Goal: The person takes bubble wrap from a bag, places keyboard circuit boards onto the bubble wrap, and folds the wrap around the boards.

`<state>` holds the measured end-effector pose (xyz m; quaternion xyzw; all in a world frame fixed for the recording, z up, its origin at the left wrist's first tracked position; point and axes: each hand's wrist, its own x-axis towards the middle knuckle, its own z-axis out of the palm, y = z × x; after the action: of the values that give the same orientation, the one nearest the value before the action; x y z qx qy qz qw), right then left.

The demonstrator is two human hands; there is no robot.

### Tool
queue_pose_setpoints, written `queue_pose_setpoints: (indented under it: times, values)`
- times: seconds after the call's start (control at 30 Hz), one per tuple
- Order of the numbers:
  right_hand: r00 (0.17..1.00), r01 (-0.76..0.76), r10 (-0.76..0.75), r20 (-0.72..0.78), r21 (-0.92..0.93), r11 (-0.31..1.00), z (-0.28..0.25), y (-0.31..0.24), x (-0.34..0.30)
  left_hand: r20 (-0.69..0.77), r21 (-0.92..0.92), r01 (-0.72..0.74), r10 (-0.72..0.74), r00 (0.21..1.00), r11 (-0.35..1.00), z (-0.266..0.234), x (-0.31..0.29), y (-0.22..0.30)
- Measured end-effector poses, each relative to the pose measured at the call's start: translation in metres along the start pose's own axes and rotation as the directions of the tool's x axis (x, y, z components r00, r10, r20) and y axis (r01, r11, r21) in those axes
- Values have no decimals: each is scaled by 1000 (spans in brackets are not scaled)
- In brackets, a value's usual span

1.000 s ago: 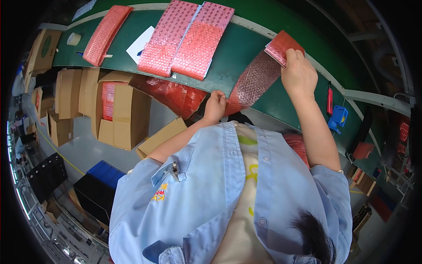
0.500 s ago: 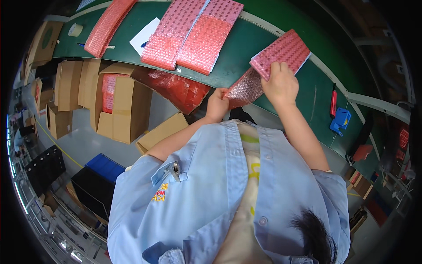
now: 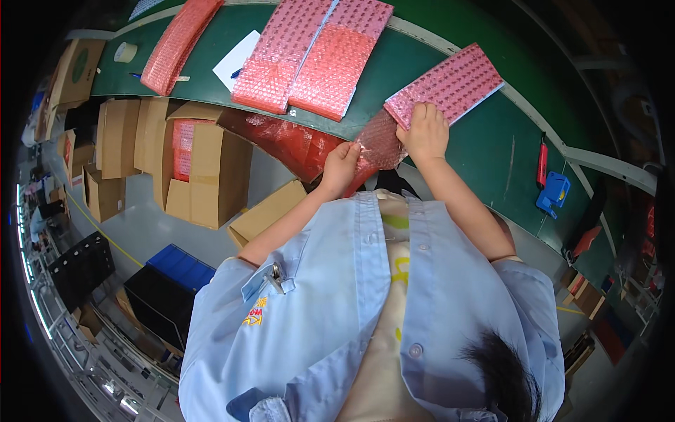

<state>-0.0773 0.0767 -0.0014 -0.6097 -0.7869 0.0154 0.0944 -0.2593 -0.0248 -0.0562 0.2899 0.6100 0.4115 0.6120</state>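
Observation:
A flat pink panel (image 3: 460, 83) with rows of dark marks and a white edge lies slanted on the green bench. From its near left end hangs a translucent red bubble-wrap bag (image 3: 380, 143). My left hand (image 3: 342, 166) pinches the bag's loose end just past the bench edge. With fingers over the top and the thumb near the edge, my right hand (image 3: 426, 132) grips the panel's near end where it meets the bag. How far the panel sits inside the bag is partly hidden by that hand.
Two bubble-wrapped pink packs (image 3: 325, 84) lie side by side on the bench (image 3: 485, 151), with a longer wrapped pack (image 3: 179, 49) further left. A red cutter (image 3: 542, 163) and blue tape dispenser (image 3: 554, 194) sit right. Open cartons (image 3: 221, 172) and a red sheet (image 3: 288, 144) are below left.
The panel has come down and left, nearer the bench surface, and my right hand has shifted left with it. My left hand still pinches the bag's end, with the bag less stretched.

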Motion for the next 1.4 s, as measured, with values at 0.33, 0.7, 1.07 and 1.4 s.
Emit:
queue_pose_setpoints:
  times: [0.33, 0.7, 1.07, 1.4]
  values:
    - [994, 4, -7, 108, 33, 999, -3, 0, -4, 19, 104, -71, 69, 997, 992, 5, -6, 22]
    - [996, 72, -76, 44, 91, 993, -5, 33, -17, 177, 382, -23, -48, 983, 924, 2, -7, 9]
    - [999, 49, -50, 10, 101, 994, -3, 32, -23, -8, 672, 242, -320, 948, 700, 0, 20, -35]
    - [999, 36, -35, -11, 103, 994, -2, 33, -24, -228, -470, 238, -377, 897, 850, -78, 37, -87]
